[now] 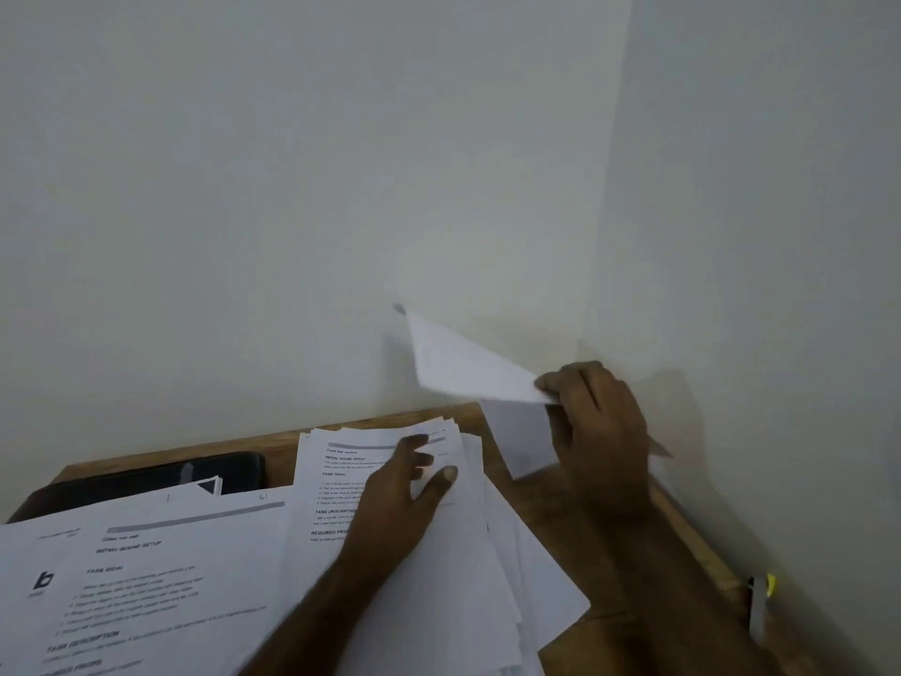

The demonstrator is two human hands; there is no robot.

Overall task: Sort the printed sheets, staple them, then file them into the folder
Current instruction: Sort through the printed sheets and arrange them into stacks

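lifted sheet [468, 365]: blank side up (tilted) | stack [390, 485]: fanned, printed, on desk

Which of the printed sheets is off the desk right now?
The single sheet pinched in the right hand, raised against the wall. The fanned stack under the left hand and the left-side pages lie flat.

Right hand [597, 422] pinches a lifted sheet [468, 365] near the wall; left hand [400, 490] rests on a stack [468, 553].
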